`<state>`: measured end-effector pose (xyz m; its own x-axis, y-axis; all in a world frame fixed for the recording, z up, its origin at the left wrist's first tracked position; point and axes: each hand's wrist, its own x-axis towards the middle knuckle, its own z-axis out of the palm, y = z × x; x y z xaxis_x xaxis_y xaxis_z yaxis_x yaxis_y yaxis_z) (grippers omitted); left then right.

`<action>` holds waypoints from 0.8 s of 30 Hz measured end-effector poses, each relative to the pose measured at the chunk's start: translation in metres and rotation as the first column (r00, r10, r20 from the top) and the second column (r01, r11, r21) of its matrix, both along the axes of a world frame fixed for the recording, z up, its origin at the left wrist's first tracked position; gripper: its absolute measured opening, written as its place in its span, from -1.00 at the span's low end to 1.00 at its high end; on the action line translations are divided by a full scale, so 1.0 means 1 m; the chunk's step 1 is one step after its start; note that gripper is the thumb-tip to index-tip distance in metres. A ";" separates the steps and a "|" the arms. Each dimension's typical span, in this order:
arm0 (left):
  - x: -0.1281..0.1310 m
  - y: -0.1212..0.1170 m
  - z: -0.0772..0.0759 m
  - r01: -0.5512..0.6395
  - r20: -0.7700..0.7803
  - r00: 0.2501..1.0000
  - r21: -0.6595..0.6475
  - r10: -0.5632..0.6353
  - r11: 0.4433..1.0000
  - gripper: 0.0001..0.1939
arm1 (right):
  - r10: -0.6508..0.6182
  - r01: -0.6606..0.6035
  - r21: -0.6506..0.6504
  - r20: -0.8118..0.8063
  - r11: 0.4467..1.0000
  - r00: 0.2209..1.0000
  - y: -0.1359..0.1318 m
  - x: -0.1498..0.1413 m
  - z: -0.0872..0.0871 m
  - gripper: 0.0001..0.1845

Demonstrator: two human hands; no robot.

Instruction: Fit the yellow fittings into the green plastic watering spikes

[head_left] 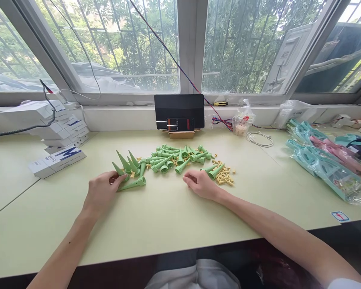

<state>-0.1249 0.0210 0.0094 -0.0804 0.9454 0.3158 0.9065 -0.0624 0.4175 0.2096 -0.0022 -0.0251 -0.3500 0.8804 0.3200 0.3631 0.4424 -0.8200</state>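
Note:
My left hand (pixel 101 192) is closed around the base of an upright green plastic spike (pixel 118 169). Beside it stand a few more upright spikes (pixel 133 161), and one lying spike (pixel 134 184) points its open round end to the right. On the table my right hand (pixel 202 184) rests with fingers curled and pressed together; whatever is in them, if anything, is hidden. Just behind it is a spike (pixel 216 171) lying by a heap of small yellow plastic pieces (pixel 225 176). Between the hands, farther back, spreads a pile of green spikes (pixel 168 156).
A phone (pixel 180 124) leans against a dark tablet (pixel 179 105) at the back. Stacked white boxes (pixel 58 160) stand left. To the right are a small plastic bag (pixel 243 118), a coiled white cable (pixel 260 139) and bagged teal and pink items (pixel 321 156).

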 end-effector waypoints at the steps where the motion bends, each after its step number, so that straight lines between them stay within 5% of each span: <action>1: 0.001 0.000 0.000 -0.001 0.005 1.000 -0.001 0.001 1.000 -0.66 | 0.002 -0.002 -0.002 0.000 1.000 1.000 0.000 0.000 0.000 -0.78; 6: 0.001 -0.003 0.000 -0.013 0.033 0.999 0.031 0.012 0.999 -0.69 | 0.010 -0.010 -0.015 0.002 1.000 1.000 0.000 0.001 -0.001 -0.77; 9: 0.002 -0.006 -0.002 -0.038 -0.016 0.999 0.211 0.042 0.977 -0.80 | 0.008 -0.008 -0.016 0.009 1.000 1.000 0.000 0.001 0.000 -0.78; 13: 0.006 -0.009 -0.008 0.013 -0.092 0.995 0.557 0.046 0.830 -0.88 | 0.006 -0.006 -0.013 0.014 1.000 1.000 -0.001 0.001 0.001 -0.78; 17: 0.021 -0.016 -0.010 0.231 -0.234 0.968 0.709 -0.087 0.666 -0.91 | 0.003 -0.002 -0.020 0.017 1.000 1.000 -0.001 0.001 0.001 -0.78; 18: 0.028 -0.018 -0.008 0.315 -0.292 0.945 0.684 -0.148 0.658 -0.91 | 0.001 -0.001 -0.019 0.017 1.000 1.000 -0.001 0.001 0.001 -0.78; 20: 0.045 -0.018 0.000 0.431 -0.376 0.892 0.536 -0.252 0.726 -0.89 | 0.004 -0.003 -0.019 0.017 1.000 1.000 0.000 0.001 0.001 -0.78; 24: 0.089 0.005 0.022 0.467 -0.325 0.877 0.407 -0.354 0.785 -0.80 | 0.001 0.000 -0.024 0.021 1.000 1.000 0.000 0.000 0.002 -0.78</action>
